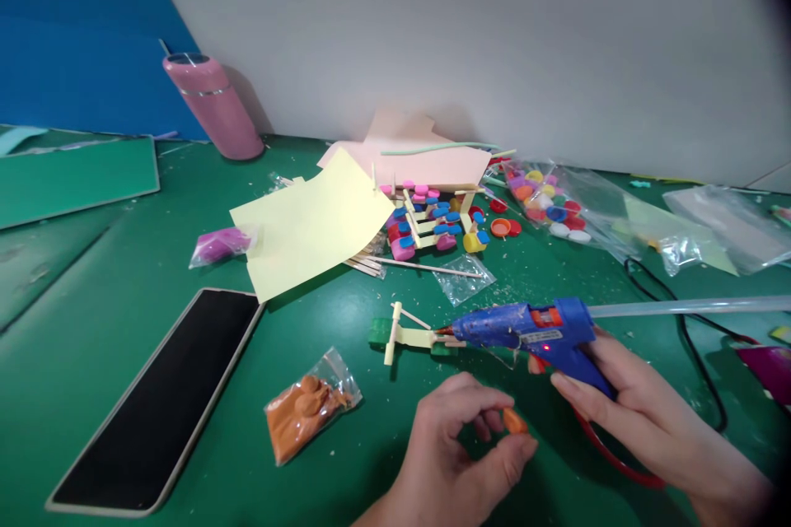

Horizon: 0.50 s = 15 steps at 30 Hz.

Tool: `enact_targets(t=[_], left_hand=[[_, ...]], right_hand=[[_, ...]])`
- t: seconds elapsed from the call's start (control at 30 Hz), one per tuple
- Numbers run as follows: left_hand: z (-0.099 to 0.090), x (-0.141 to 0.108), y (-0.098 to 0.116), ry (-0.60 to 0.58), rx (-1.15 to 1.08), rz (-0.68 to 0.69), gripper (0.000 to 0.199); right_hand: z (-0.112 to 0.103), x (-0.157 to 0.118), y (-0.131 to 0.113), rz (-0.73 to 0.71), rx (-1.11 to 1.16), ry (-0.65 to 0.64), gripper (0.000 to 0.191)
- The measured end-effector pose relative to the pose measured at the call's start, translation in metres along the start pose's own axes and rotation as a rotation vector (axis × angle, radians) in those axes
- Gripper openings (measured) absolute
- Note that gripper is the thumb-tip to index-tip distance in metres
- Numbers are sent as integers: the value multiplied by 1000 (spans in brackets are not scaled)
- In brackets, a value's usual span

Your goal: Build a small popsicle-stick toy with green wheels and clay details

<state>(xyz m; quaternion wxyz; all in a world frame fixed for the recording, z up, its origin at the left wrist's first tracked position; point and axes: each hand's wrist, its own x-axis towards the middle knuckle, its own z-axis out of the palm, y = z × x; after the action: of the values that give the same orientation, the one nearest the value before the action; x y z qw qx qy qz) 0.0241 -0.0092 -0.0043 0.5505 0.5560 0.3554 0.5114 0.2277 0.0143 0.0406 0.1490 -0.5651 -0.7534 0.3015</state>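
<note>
My right hand (636,420) grips a blue glue gun (519,331) by its handle, with a small red light lit on its side. A long clear glue stick (685,306) sticks out of its back. The gun's nozzle is at the right end of a small cream stick-and-strip model (413,338) with green round pieces, lying on the table; whether they touch I cannot tell. Between thumb and forefinger, my left hand (461,453) pinches a small orange clay piece (514,420). To its left lies a clear bag of orange clay (309,405).
A phone (161,403) lies at the left, a pink flask (215,105) behind it. Yellow paper (315,222), several colourful small models (432,222) and a bag of bottle caps (553,202) sit toward the wall. A black cord (689,346) curves at the right.
</note>
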Motion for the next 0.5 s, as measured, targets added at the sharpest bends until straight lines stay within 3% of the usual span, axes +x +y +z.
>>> enact_targets(t=[0.5], left_hand=[[0, 1, 3, -11, 10, -47, 19]], right_hand=[[-2, -9, 9, 31, -27, -27, 29]])
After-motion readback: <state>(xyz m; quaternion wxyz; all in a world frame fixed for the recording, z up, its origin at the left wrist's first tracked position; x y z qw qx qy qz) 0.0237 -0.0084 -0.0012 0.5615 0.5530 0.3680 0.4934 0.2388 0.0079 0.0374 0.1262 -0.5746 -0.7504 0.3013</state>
